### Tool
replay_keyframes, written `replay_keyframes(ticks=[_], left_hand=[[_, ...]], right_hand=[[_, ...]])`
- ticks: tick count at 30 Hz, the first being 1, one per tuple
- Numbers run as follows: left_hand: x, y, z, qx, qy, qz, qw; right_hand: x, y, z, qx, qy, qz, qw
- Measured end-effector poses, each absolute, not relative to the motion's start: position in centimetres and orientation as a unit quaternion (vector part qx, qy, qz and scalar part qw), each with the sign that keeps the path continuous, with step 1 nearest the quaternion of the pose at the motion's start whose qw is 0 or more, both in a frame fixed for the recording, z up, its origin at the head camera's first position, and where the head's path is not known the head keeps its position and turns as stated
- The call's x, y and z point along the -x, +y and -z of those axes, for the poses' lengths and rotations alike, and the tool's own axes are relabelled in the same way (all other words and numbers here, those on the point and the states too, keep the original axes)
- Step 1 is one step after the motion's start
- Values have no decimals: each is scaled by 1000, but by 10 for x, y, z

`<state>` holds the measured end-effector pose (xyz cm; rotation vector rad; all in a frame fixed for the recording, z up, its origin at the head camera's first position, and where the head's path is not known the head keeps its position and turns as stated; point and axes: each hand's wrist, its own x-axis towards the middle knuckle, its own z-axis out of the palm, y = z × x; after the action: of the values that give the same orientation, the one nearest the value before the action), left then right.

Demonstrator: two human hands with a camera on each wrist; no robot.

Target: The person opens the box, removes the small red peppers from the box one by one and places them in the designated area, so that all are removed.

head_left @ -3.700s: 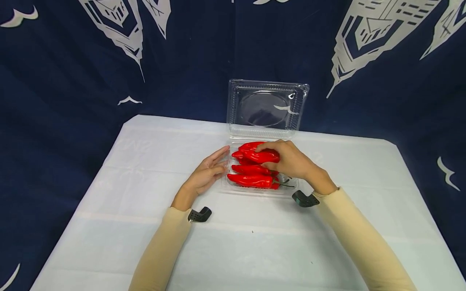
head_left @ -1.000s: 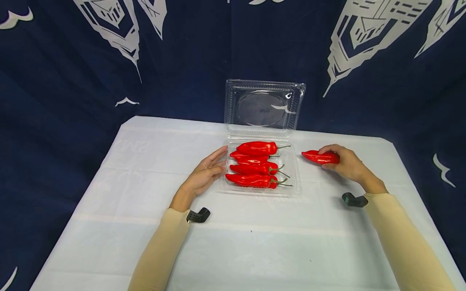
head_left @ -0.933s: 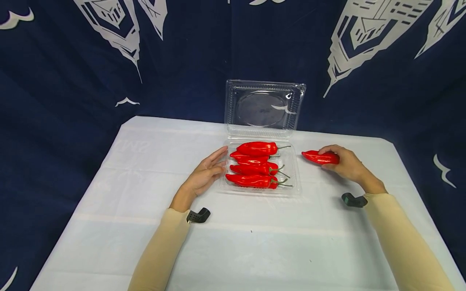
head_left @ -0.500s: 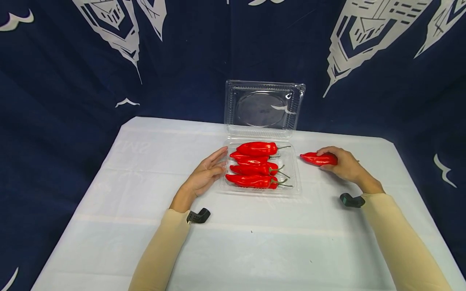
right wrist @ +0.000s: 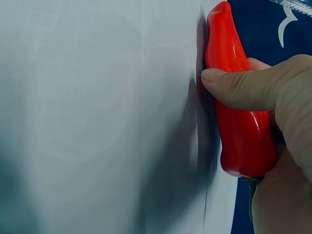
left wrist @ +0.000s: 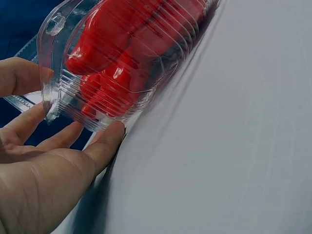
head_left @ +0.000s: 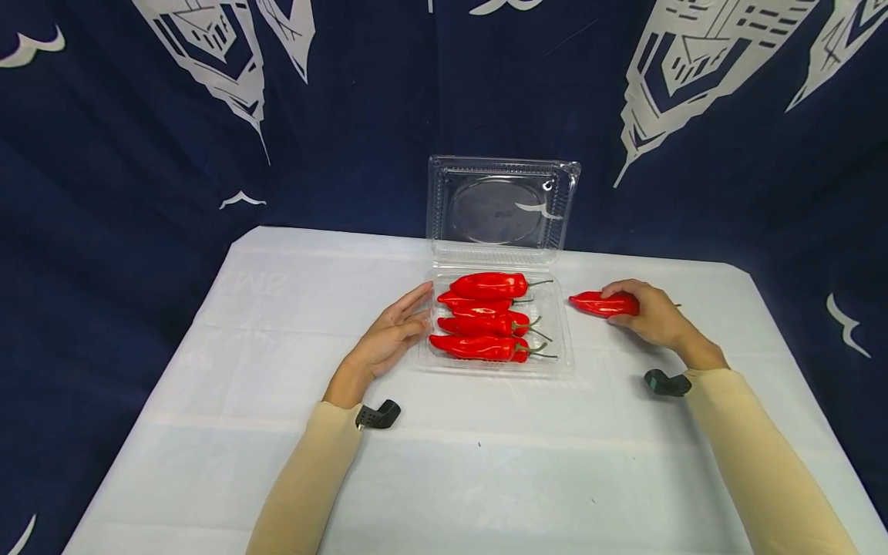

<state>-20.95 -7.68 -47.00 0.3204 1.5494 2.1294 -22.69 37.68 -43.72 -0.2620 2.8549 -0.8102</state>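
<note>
Right hand [head_left: 648, 314] had a red chili pepper [head_left: 595, 304] pinched, left hand [head_left: 384, 341] (fingers kinda spread) just touched the clear clamshell's [head_left: 559, 339] side.

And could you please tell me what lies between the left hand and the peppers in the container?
The clear, ribbed container wall separates the left hand from the peppers, as the left wrist view shows.

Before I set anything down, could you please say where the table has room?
Free: the table between the sleeves, except tiny specks, and left of the left hand. Crowded: the box of peppers, touched by that hand, and its right, where the right hand holds another pepper.
</note>
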Motion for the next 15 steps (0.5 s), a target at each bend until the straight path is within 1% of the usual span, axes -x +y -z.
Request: replay_keyframes(ticks=[15], left_hand=[[209, -78, 469, -117, 578, -771, 240]], right_hand=[[224, 379, 439, 104, 956, 269, 58]])
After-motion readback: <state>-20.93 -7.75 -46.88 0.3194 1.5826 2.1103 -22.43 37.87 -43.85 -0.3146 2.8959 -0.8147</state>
